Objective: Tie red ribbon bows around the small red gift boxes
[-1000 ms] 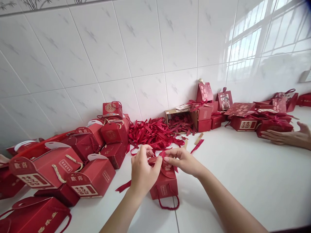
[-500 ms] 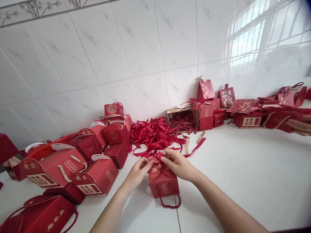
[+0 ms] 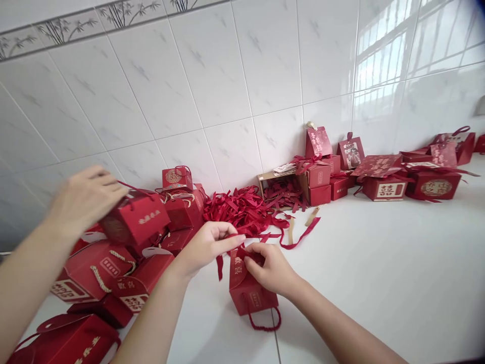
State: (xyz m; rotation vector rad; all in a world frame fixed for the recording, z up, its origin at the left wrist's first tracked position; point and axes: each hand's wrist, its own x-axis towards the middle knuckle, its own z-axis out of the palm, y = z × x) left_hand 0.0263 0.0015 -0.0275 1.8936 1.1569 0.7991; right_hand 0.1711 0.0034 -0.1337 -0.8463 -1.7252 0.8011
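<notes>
A small red gift box [image 3: 253,290] with gold print stands on the white table, its dark red cord handle hanging toward me. At its top, my left hand [image 3: 212,243] pinches a red ribbon [image 3: 220,267], one end of which dangles left of the box. Bent over the box's top right side, my right hand [image 3: 267,265] has its fingers closed on the ribbon at the flaps. The ribbon's middle part is partly hidden by my fingers.
Another person's hand [image 3: 85,194] holds a red box [image 3: 136,217] above the left pile. Behind my hands lies a ribbon heap [image 3: 238,210], beside an open carton [image 3: 267,177]. More red boxes [image 3: 390,188] line the tiled wall at right.
My left hand has risen and moved left with ribbon. Another person's hand with a box has appeared at left; the hand at far right has gone, leaving a box there. The view shifted slightly.
</notes>
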